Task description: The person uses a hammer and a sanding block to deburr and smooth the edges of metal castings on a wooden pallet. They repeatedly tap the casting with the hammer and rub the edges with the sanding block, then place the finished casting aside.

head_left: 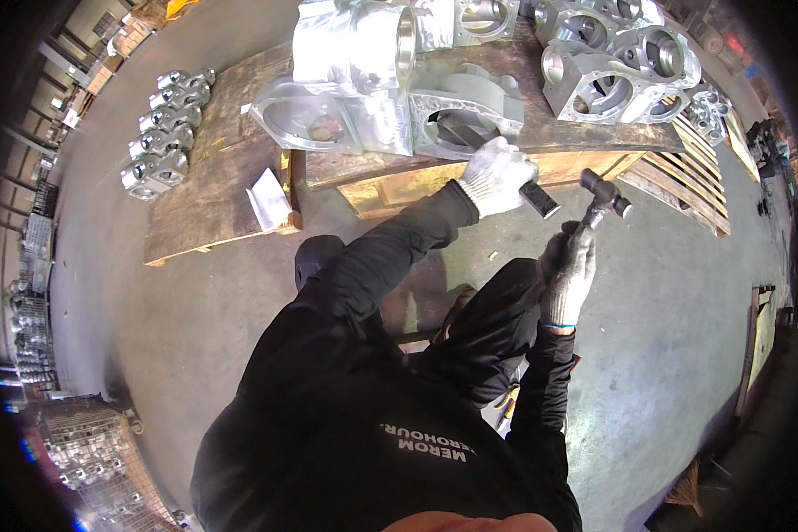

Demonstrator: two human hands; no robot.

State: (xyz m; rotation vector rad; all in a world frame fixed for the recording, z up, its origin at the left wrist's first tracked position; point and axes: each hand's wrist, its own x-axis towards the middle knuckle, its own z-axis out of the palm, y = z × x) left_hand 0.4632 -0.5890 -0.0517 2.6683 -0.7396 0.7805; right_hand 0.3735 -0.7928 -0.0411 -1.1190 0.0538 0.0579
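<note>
My left hand (pixel 496 177), in a white knit glove, is closed around a dark flat metal bar (pixel 541 200). The bar's far end lies in the opening of a silver metal casting (pixel 489 89) on the wooden pallet's edge; its near end points toward the hammer. My right hand (pixel 569 275), gloved too, grips a hammer (pixel 605 193) by the handle. The hammer's head is raised to the right of the bar, apart from it. Beside that casting stands another with a large round opening (pixel 306 120), and a wide cylindrical casting (pixel 350 44) rests on top.
More castings (pixel 616 75) crowd the right of the pallet (pixel 408 186). At left, a lower wooden platform (pixel 208 199) bears a row of small castings (pixel 164 133) and a white sheet (pixel 268 199). A slatted pallet (pixel 683 182) lies at right. Wire cages (pixel 106 461) hold parts at lower left.
</note>
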